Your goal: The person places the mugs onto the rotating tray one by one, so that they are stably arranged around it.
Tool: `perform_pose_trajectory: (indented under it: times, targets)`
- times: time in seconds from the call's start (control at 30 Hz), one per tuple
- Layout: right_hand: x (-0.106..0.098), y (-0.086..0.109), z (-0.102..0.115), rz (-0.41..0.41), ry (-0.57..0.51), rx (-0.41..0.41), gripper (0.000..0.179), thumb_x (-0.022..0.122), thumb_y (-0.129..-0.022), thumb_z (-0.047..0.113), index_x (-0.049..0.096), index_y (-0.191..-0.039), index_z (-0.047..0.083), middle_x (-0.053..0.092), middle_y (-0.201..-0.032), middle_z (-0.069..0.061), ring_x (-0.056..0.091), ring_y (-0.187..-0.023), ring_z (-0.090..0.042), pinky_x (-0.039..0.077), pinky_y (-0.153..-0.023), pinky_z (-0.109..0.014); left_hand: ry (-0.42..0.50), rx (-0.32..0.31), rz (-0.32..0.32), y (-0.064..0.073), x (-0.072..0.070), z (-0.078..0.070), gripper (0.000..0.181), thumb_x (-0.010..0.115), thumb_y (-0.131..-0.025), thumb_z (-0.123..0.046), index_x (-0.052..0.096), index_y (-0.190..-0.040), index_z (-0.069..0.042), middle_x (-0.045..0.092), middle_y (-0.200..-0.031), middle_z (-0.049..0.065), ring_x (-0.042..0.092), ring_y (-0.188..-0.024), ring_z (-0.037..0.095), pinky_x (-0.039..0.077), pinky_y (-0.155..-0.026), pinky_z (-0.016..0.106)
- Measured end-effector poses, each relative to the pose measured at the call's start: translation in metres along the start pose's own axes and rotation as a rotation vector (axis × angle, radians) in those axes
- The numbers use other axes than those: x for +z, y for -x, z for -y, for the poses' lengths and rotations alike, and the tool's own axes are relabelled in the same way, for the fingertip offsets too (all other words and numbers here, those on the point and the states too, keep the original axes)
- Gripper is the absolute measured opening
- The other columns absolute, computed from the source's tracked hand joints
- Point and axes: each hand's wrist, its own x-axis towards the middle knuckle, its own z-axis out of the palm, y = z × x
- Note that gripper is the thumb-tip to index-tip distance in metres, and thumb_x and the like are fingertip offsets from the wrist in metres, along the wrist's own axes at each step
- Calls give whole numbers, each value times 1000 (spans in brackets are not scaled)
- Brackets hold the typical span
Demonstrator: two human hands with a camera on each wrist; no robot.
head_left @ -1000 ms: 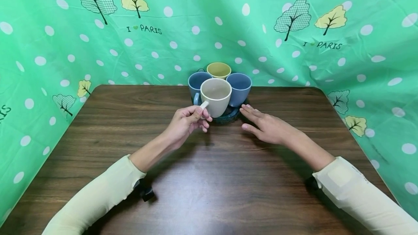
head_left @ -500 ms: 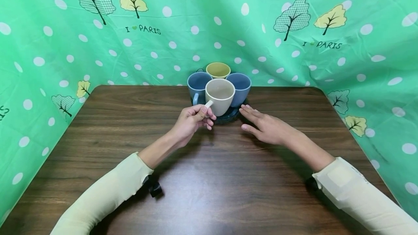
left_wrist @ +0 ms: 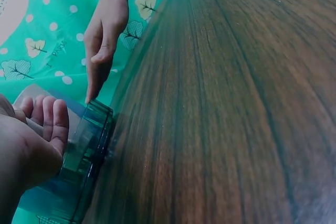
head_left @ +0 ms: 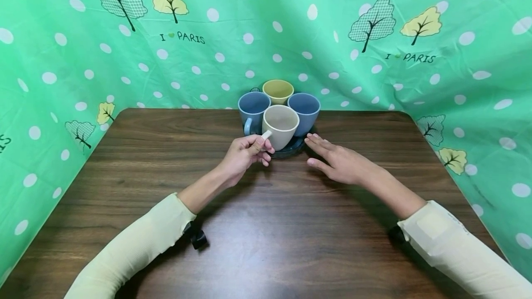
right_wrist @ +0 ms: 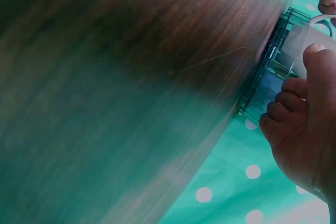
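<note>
My left hand (head_left: 248, 153) pinches the handle of a cream mug (head_left: 281, 128) between thumb and fingers. The mug is upright at the front of a see-through teal tray (head_left: 289, 152); whether its base touches the tray floor I cannot tell. Behind it, a blue mug (head_left: 252, 105) with its handle facing forward stands on the left, another blue mug (head_left: 305, 112) on the right and a yellow mug (head_left: 278, 89) at the back. My right hand (head_left: 341, 161) has straight fingers, their tips at the tray's right edge. In the left wrist view, its fingertips appear to touch the tray wall (left_wrist: 100, 113).
The tray stands near the far edge of a dark wooden table (head_left: 270, 234). A green dotted curtain (head_left: 232, 50) hangs behind and along both sides. A black device (head_left: 198, 239) is strapped under my left sleeve.
My left hand has moved the cream mug slightly right, then lowered it into the front place among the other mugs. My right hand has stayed at the tray's edge.
</note>
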Motion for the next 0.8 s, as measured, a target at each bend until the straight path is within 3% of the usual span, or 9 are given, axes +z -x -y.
perform_pose_trajectory:
  times: [0.2,0.3,0.47,0.67,0.8]
  targets:
    - [1,1,-2,-5,2,-3,71,55,-120,45,36,-177,6,29,-185,-20,31,-173,-41,39,-134,-66,-69,15,-67,-2,3,-1,35,51,-121,-15,71,-122,14,75,-120,35,73,-81,13,66,-76,25]
    - [2,1,-3,-17,4,-17,70,55,-120,44,37,-176,5,31,-184,-22,32,-172,-42,40,-133,-67,-116,26,-129,-1,7,-3,34,53,-121,-14,71,-127,15,71,-130,41,74,-78,10,66,-75,24]
    - [3,2,-3,-22,4,-27,70,56,-120,43,38,-175,5,31,-184,-21,33,-171,-42,40,-133,-67,-217,88,-267,2,10,-4,30,63,-117,-12,76,-129,12,77,-123,37,75,-69,5,69,-68,27]
    - [2,4,-3,-16,3,-17,70,56,-120,43,37,-176,6,29,-185,-20,32,-172,-40,40,-133,-66,-389,201,-428,7,2,-8,19,79,-108,-14,83,-118,2,82,-101,33,73,-61,6,71,-66,44]
    - [2,4,-2,-11,-1,-9,70,55,-120,43,35,-177,6,28,-186,-20,31,-173,-40,39,-134,-66,-429,273,-474,7,-5,-9,14,83,-105,-12,82,-112,0,82,-96,27,72,-61,7,70,-63,36]
